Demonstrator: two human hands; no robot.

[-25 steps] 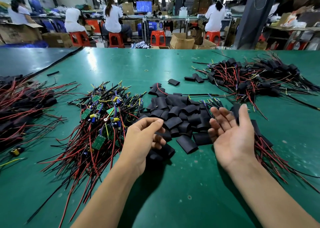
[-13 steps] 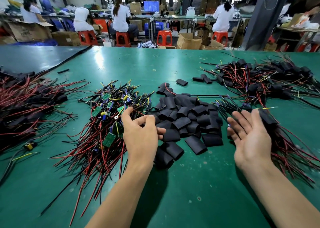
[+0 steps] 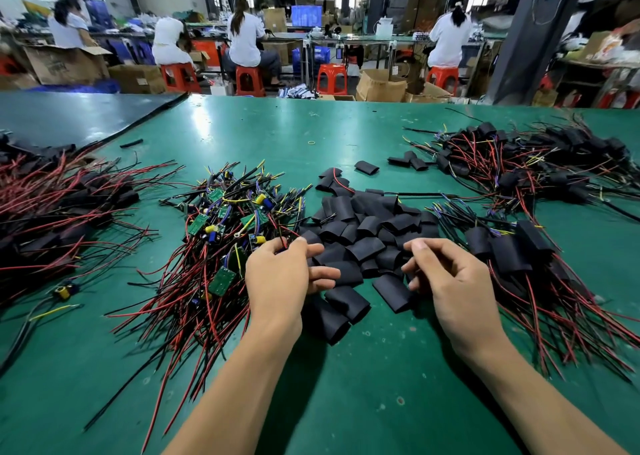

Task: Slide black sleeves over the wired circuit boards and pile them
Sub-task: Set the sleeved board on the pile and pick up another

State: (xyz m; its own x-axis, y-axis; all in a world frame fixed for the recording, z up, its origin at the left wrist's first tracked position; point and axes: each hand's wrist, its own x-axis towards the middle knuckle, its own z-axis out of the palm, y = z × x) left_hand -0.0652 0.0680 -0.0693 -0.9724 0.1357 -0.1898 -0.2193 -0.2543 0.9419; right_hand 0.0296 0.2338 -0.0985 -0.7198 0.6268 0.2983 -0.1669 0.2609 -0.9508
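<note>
Left hand point(image 3: 280, 274) sits just left of centre, back up. Its thumb and forefinger are closed on thin red and black wires point(image 3: 284, 243) at the near right edge of the heap of wired circuit boards point(image 3: 225, 233), and the other fingers curl toward the black sleeves point(image 3: 363, 226). Right hand point(image 3: 446, 278), just right of centre, is also back up. Its fingers point(image 3: 410, 267) bend down onto the near right edge of the sleeve pile, but whether they grip a sleeve or only touch one cannot be told.

Between and beyond the two hands the loose sleeves lie in a flat heap on the green table point(image 3: 346, 402), a few spilling toward the lower centre. Touching that heap on the left is the tangle of bare green boards, with yellow and blue parts and long red and black leads fanning toward the lower left. Just right of the right hand lies a small pile of sleeved boards point(image 3: 512, 253), their wires trailing to the lower right.

Farther out, a larger sleeved pile point(image 3: 519, 163) fills the upper right of the table and another point(image 3: 52, 205) runs along the left edge. One single sleeve point(image 3: 366, 167) and a yellow rubber band point(image 3: 311, 142) lie apart, above the centre heap. A dark mat point(image 3: 69, 115) covers the upper left corner. Beyond the table, people sit on red stools point(image 3: 330, 78) among cardboard boxes point(image 3: 381, 85).
</note>
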